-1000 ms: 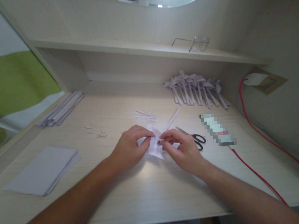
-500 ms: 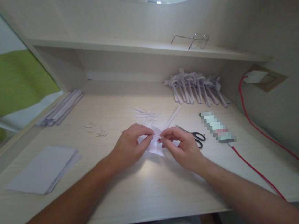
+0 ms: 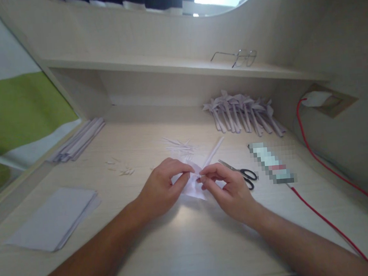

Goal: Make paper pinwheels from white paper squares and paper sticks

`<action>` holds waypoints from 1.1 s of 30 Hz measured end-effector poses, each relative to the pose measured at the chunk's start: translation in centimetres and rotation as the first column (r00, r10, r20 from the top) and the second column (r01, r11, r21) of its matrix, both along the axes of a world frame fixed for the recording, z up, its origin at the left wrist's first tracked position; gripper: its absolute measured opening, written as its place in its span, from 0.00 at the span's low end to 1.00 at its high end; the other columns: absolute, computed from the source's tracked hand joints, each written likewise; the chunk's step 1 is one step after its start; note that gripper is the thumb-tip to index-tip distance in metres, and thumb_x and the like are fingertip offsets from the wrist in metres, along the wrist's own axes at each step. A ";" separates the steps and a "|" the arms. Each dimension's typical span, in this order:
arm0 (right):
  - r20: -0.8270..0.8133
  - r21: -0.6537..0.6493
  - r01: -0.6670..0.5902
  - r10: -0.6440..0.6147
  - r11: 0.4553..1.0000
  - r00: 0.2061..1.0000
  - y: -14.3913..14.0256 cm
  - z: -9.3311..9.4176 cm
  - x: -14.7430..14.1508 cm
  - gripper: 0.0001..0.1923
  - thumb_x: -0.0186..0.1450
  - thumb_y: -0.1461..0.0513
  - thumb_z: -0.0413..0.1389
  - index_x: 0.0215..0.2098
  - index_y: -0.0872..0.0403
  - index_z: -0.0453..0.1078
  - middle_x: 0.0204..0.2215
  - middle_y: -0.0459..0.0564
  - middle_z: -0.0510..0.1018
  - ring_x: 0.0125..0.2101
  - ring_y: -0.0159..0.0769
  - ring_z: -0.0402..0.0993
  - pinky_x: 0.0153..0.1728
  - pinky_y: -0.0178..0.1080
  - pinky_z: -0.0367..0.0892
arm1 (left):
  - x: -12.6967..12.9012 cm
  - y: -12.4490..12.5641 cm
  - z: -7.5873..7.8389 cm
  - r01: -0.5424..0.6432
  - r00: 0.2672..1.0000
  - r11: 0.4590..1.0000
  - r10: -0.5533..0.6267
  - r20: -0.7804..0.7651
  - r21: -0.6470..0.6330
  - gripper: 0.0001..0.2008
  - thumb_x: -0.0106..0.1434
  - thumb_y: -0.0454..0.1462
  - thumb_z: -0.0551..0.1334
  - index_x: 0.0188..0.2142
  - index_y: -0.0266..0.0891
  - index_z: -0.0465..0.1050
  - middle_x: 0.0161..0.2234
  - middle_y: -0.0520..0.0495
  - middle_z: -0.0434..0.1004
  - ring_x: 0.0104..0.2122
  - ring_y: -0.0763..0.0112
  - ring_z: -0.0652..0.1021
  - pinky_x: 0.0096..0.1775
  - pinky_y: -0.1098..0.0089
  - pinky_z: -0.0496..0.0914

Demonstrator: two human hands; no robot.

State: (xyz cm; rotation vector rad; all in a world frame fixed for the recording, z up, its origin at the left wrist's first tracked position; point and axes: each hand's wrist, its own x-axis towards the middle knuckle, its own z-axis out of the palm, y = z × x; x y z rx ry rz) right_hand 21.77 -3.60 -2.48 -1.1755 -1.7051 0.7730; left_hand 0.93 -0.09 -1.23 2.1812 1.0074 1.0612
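My left hand (image 3: 167, 186) and my right hand (image 3: 232, 190) meet over the middle of the desk, each with thumb and index finger pinched. Between the fingertips runs a thin white paper stick (image 3: 195, 174), small and partly covered by the fingers. Beneath it a white paper sheet (image 3: 193, 190) shows, its edges partly hidden by both hands. A rolled white paper tube (image 3: 214, 150) points away to the right just behind my right hand. Several thin pointed paper sticks (image 3: 181, 146) lie scattered beyond the sheet. Black-handled scissors (image 3: 247, 174) rest beside my right hand.
Paper pinwheels (image 3: 242, 110) are lined up at the back right. Paper tubes (image 3: 79, 140) and a stack of paper (image 3: 54, 216) lie left, near small paper scraps (image 3: 126, 171). A phone (image 3: 271, 163) with a red cable (image 3: 327, 222) lies right; glasses (image 3: 243, 57) sit on the shelf.
The camera has tilted up slightly, so everything sits lower in view. Both hands keep their pinch over the paper sheet, with only slight finger movement.
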 end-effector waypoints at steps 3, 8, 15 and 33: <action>-0.007 0.008 0.004 -0.004 1.000 1.000 0.0 -0.1 0.1 0.03 0.68 0.63 0.59 0.41 0.52 0.74 0.31 0.46 0.80 0.32 0.36 0.79 0.36 0.38 0.72 | 0.0 0.1 0.1 0.012 1.000 1.000 -0.012 -0.010 0.006 0.09 0.67 0.31 0.61 0.41 0.42 0.81 0.37 0.49 0.82 0.41 0.66 0.78 0.46 0.64 0.69; -0.009 0.014 0.025 -0.024 1.000 1.000 0.0 -0.2 0.1 0.03 0.67 0.64 0.60 0.40 0.52 0.75 0.31 0.46 0.80 0.32 0.36 0.79 0.36 0.38 0.72 | -0.1 0.2 0.0 0.018 0.999 0.999 -0.017 -0.035 0.034 0.07 0.68 0.32 0.62 0.39 0.41 0.81 0.37 0.48 0.81 0.42 0.65 0.77 0.47 0.63 0.68; -0.045 0.000 0.034 -0.034 0.999 0.998 0.0 0.3 0.1 0.02 0.67 0.64 0.60 0.39 0.52 0.75 0.29 0.46 0.81 0.31 0.37 0.79 0.35 0.39 0.73 | 0.0 0.2 0.2 0.047 0.998 0.998 -0.046 -0.031 0.029 0.06 0.69 0.34 0.62 0.38 0.40 0.80 0.37 0.48 0.80 0.42 0.65 0.76 0.48 0.63 0.68; -0.055 0.001 -0.025 0.025 1.000 0.998 -0.1 0.6 0.3 0.02 0.68 0.63 0.59 0.37 0.52 0.74 0.28 0.46 0.77 0.28 0.34 0.73 0.30 0.37 0.69 | -0.4 0.2 0.6 0.190 0.982 0.982 -0.190 0.023 -0.009 0.07 0.70 0.33 0.61 0.41 0.42 0.79 0.40 0.49 0.82 0.45 0.67 0.76 0.51 0.64 0.68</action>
